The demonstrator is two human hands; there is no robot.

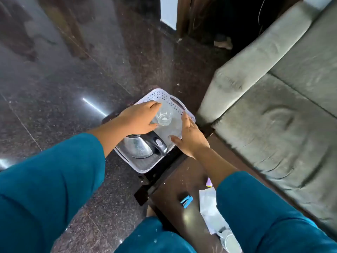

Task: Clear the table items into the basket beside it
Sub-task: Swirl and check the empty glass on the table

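A pale perforated plastic basket (164, 96) sits on the dark polished stone floor (54, 88), just off the far end of a dark wooden tabletop (184, 179) and beside a grey sofa (273, 106). Inside the basket, at its near end, a steel electric kettle (140, 147) with a black handle lies tilted. Further in stands a clear drinking glass (163, 119), upright, its base showing through the open mouth.

The left hand (140, 119) reaches over the basket, fingers curved around the left side of the glass; the thumb lies close beside the glass, but whether the grip is firm or loosening cannot be told. The right hand (189, 136) is spread open and flat, holding nothing, its fingers lying over the basket's right rim and its thumb pointing in over the basket floor. Both arms wear teal sleeves (54, 179).

On the tabletop near the person are 3 visible things: a blue clip (186, 201), a crumpled clear plastic wrapper (207, 207), and a small purple and yellow object (209, 183) partly hidden by the right sleeve. A whitish round item (230, 240) at the tabletop's near edge is too blurred to name.
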